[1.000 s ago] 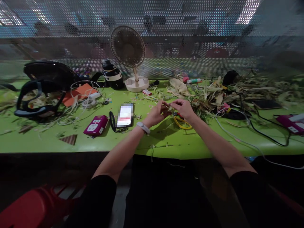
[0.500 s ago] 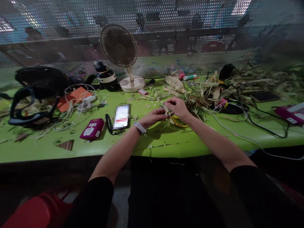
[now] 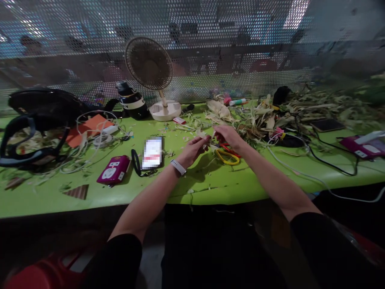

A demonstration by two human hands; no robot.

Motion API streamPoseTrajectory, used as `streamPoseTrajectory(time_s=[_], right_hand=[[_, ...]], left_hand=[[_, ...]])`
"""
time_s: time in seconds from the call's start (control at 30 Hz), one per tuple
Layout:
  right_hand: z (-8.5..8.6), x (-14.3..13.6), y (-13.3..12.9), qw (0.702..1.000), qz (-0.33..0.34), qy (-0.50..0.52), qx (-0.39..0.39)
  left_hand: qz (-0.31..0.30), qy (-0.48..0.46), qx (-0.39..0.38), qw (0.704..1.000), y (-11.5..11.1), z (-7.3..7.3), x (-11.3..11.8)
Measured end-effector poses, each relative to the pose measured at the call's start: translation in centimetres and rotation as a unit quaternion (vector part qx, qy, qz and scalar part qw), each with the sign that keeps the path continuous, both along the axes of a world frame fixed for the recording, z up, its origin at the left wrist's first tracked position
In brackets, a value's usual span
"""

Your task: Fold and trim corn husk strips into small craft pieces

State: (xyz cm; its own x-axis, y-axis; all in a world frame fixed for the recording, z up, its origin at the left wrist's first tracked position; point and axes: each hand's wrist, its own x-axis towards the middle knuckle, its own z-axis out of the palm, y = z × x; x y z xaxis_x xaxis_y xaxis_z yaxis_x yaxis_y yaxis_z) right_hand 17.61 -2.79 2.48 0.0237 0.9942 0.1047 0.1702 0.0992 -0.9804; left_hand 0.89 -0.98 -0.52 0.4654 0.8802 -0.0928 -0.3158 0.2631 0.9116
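My left hand (image 3: 194, 151), with a pale band on the wrist, is closed in a pinch on a pale piece of dried husk (image 3: 201, 135). Just right of it, my right hand (image 3: 228, 137) has its fingers drawn together close to the husk; what lies between its fingertips is too small to make out. Scissors with a yellow handle (image 3: 228, 157) lie on the green tabletop (image 3: 210, 192) below the right hand. A red handle (image 3: 231, 149) shows beside the yellow one, partly covered by that hand.
Dried husks (image 3: 258, 116) are heaped at the right. A phone (image 3: 152, 152) and a purple tissue pack (image 3: 114, 170) lie left of my hands. Behind stand a fan (image 3: 165, 110) and a black bottle (image 3: 134, 104). A white cable (image 3: 315, 182) runs across the right side.
My hands have drawn slightly apart, and the left one has turned upward with the pale husk. The scissors' yellow handle and the red handle show more fully. The view has shifted slightly.
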Motion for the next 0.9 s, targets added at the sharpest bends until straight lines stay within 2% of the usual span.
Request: streamPoseTrajectory(time_s=[0.17,0.3,0.43,0.57,0.77,0.9], right_hand=[[-0.4,-0.2,-0.1,0.981,-0.010,-0.150,0.119],[-0.4,-0.4,-0.1,0.970,-0.025,-0.174,0.165],[-0.6,-0.5,-0.1,0.972,-0.016,-0.165,0.167],[-1.0,-0.5,0.2,0.981,0.009,-0.142,0.133],[-1.2,-0.7,0.6,0.979,-0.043,-0.134,0.149],[-0.8,-0.7,0.5,0.984,-0.062,-0.093,0.135]], left_hand=[[-0.004,0.021,0.004,1.000,-0.3,0.2,0.0],[-0.021,0.019,-0.020,0.999,-0.6,0.5,0.0],[-0.037,0.013,-0.036,0.999,-0.7,0.5,0.1],[-0.085,0.022,-0.025,0.996,-0.7,0.3,0.0],[-0.110,0.023,0.055,0.992,-1.0,0.3,-0.2],[-0.093,0.023,0.060,0.994,-1.2,0.6,0.0]])
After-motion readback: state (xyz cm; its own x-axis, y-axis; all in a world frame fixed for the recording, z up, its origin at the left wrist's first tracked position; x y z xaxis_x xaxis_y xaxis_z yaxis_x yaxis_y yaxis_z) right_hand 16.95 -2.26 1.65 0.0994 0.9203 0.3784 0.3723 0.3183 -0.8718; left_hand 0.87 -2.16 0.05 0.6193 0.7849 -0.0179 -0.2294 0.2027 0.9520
